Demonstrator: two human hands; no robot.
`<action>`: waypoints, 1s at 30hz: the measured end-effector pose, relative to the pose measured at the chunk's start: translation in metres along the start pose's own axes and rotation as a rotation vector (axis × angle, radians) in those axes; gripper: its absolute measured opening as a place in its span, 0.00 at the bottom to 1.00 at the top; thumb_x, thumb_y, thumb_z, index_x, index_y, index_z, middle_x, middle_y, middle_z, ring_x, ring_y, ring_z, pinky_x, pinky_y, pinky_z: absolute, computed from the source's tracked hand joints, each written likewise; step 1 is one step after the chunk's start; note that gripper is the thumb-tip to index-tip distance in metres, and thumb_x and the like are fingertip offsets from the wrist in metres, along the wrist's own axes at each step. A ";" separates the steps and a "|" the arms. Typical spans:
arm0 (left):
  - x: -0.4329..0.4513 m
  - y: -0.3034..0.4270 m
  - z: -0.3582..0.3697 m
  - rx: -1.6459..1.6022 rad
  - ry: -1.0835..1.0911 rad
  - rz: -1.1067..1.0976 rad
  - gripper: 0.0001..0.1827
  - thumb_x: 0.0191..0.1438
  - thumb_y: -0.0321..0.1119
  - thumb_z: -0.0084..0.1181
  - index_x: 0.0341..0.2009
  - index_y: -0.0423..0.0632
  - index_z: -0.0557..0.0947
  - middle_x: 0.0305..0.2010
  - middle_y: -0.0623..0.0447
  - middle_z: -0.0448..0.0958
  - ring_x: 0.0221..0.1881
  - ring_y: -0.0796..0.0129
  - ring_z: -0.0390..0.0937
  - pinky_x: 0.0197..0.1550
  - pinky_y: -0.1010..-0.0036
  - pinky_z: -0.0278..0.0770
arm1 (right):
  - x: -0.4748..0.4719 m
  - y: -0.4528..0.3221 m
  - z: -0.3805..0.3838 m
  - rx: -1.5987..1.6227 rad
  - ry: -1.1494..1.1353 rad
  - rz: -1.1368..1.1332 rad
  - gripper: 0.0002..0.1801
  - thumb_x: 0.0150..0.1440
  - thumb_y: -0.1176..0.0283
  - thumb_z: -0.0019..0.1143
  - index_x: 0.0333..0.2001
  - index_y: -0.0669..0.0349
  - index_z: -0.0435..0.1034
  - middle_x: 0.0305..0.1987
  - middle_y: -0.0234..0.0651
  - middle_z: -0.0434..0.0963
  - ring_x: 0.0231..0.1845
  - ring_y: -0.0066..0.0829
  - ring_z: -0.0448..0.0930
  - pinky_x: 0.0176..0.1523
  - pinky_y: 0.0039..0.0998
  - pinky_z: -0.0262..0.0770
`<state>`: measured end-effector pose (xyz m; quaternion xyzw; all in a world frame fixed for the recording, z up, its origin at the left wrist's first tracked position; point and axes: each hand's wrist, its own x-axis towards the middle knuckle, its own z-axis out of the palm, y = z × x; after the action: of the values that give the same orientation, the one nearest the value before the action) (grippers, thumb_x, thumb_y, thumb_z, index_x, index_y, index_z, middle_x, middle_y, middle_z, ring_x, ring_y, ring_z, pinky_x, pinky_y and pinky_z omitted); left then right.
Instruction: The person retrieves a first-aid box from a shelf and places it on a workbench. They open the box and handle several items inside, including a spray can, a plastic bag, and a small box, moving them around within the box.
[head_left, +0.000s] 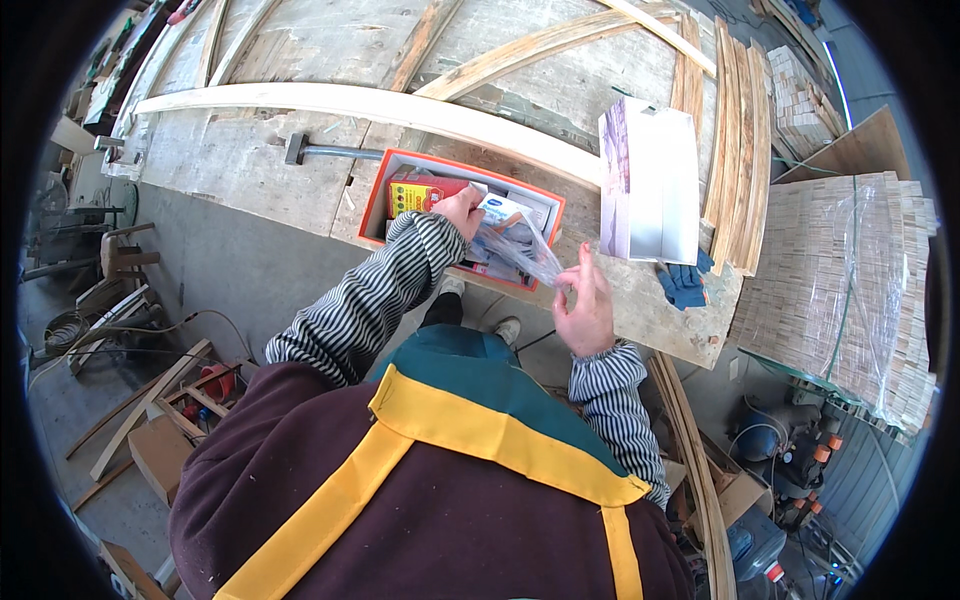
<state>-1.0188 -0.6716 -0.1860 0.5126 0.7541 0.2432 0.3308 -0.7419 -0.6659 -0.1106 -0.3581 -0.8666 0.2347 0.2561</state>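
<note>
An orange-rimmed box (370, 202) without its lid sits at the workbench's front edge. Inside, at the left, is a red-and-yellow carton (409, 196). Beside it lies a white-and-blue bandage box (504, 212), its left edge in the curled fingers of my left hand (459, 210). A clear plastic bag (525, 251) stretches from the bandage box over the box's right rim. My right hand (586, 304) pinches the bag's end between thumb and fingers, one finger pointing up. Other small packets under the plastic are partly hidden.
A white box lid (660, 184) stands on the bench to the right, with blue work gloves (684, 285) near it. A hammer (300, 148) lies behind the orange-rimmed box. A long pale board (337, 103) crosses the bench. Wrapped wood strips (832, 277) are stacked at right.
</note>
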 end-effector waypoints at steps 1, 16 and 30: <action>0.001 -0.003 0.002 -0.005 -0.002 -0.008 0.13 0.57 0.37 0.57 0.45 0.46 0.79 0.39 0.39 0.82 0.42 0.46 0.81 0.46 0.59 0.79 | 0.000 -0.002 0.000 0.000 -0.002 -0.009 0.50 0.43 0.85 0.60 0.71 0.69 0.48 0.37 0.34 0.78 0.42 0.35 0.77 0.49 0.36 0.75; 0.007 -0.028 0.013 -0.392 -0.057 -0.019 0.10 0.59 0.30 0.57 0.43 0.37 0.80 0.36 0.46 0.83 0.36 0.66 0.82 0.41 0.73 0.78 | -0.002 -0.011 -0.002 0.046 -0.044 -0.014 0.50 0.45 0.85 0.61 0.71 0.68 0.47 0.38 0.30 0.78 0.45 0.34 0.77 0.54 0.37 0.71; -0.013 0.009 -0.039 -1.179 0.042 -0.047 0.08 0.64 0.31 0.55 0.43 0.41 0.79 0.41 0.51 0.83 0.41 0.73 0.81 0.42 0.77 0.80 | -0.010 -0.009 -0.009 0.045 -0.083 0.064 0.50 0.47 0.81 0.60 0.71 0.70 0.44 0.39 0.35 0.79 0.45 0.37 0.77 0.54 0.36 0.72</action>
<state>-1.0391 -0.6811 -0.1501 0.2202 0.5091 0.6240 0.5504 -0.7348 -0.6775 -0.1016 -0.3700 -0.8589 0.2770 0.2204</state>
